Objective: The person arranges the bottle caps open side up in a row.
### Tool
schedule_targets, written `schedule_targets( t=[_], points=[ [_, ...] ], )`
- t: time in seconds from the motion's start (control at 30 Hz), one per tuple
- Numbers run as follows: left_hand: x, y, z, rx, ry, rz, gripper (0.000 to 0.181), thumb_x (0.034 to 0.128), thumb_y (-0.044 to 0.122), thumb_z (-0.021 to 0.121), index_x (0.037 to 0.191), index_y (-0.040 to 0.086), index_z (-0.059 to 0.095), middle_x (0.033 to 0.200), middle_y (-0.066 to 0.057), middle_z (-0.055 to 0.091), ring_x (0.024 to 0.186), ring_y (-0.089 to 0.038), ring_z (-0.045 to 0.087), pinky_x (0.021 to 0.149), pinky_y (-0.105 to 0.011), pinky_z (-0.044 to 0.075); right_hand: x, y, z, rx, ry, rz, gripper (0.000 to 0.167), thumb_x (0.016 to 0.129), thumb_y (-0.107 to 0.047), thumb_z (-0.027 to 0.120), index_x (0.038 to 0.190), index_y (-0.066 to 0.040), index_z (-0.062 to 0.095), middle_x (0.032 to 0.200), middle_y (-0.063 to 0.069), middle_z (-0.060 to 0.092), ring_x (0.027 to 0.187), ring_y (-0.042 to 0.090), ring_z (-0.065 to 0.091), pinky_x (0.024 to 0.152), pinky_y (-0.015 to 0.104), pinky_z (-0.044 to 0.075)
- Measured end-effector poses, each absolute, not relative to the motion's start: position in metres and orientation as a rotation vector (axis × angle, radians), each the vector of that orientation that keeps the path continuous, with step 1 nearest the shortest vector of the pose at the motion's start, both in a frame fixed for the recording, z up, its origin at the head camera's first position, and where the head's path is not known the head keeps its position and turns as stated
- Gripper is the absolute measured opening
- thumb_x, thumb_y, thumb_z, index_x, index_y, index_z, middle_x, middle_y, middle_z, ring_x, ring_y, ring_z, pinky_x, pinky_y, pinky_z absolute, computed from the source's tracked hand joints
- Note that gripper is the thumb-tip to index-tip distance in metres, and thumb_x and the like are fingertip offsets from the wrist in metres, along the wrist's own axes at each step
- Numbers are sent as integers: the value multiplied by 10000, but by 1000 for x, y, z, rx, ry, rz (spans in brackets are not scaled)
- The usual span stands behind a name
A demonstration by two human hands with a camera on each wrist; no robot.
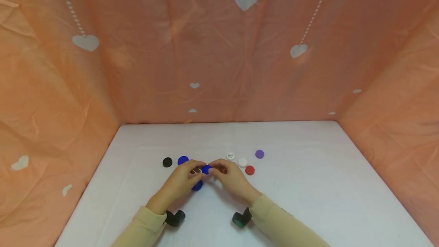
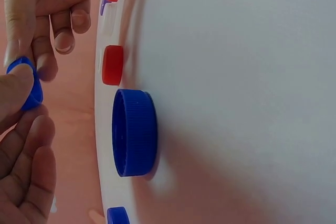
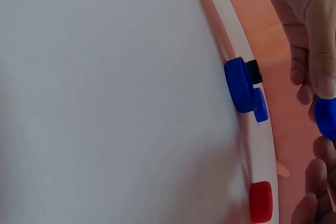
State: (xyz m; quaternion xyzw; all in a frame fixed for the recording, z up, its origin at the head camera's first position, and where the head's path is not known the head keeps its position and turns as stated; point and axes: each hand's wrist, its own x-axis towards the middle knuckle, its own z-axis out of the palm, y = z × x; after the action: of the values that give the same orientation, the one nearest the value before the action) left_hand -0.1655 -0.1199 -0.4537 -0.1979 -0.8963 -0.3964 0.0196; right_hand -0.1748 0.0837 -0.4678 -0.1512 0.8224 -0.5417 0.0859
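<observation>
A small blue cap [image 1: 206,169] is held above the table between both hands, pinched by the left hand [image 1: 178,181] on one side and the right hand [image 1: 233,180] on the other. Close up in the left wrist view, the blue cap [image 2: 35,92] lies between thumbs and fingertips, the other fingers loosely bent. The right wrist view shows the same cap [image 3: 326,118] at its edge. Under the left hand a larger blue cap [image 1: 197,186] lies on the table; it appears ribbed and hollow in the left wrist view [image 2: 137,132].
On the white table [image 1: 308,186] lie a black cap [image 1: 167,162], another blue cap [image 1: 183,160], white caps [image 1: 242,162], a red cap [image 1: 250,170] and a purple cap [image 1: 259,154]. Another red cap [image 2: 113,65] is near the hands. Orange cloth [image 1: 212,56] surrounds the table's back and sides.
</observation>
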Motion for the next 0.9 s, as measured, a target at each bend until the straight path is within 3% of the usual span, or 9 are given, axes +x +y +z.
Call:
schedule_targets(
  t=[0.27, 0.47, 0.9],
  points=[
    [-165, -119, -449, -573, -2815, -1331, 250, 893, 171, 708, 1137, 130, 675, 955, 74, 638, 865, -95, 590, 766, -299, 506, -173, 91, -468, -455, 2468, -1542, 217, 935, -414, 613, 1120, -308, 655, 962, -72, 662, 835, 149, 600, 682, 297, 475],
    [-166, -118, -452, -530, -2837, -1351, 192, 944, 262, 642, 1109, 173, 685, 939, 109, 656, 829, -84, 577, 738, -298, 494, -170, 92, -468, -445, 2474, -1559, 213, 968, -410, 565, 1074, -262, 675, 969, -27, 680, 845, 158, 611, 724, 324, 486],
    [-166, -122, -454, -490, -2838, -1376, 170, 962, 231, 615, 1102, 169, 690, 918, 113, 673, 808, -57, 598, 746, -292, 506, -168, 89, -471, -425, 2501, -1580, 200, 994, -361, 538, 996, -227, 687, 954, -75, 673, 861, 126, 587, 767, 314, 491]
  ],
)
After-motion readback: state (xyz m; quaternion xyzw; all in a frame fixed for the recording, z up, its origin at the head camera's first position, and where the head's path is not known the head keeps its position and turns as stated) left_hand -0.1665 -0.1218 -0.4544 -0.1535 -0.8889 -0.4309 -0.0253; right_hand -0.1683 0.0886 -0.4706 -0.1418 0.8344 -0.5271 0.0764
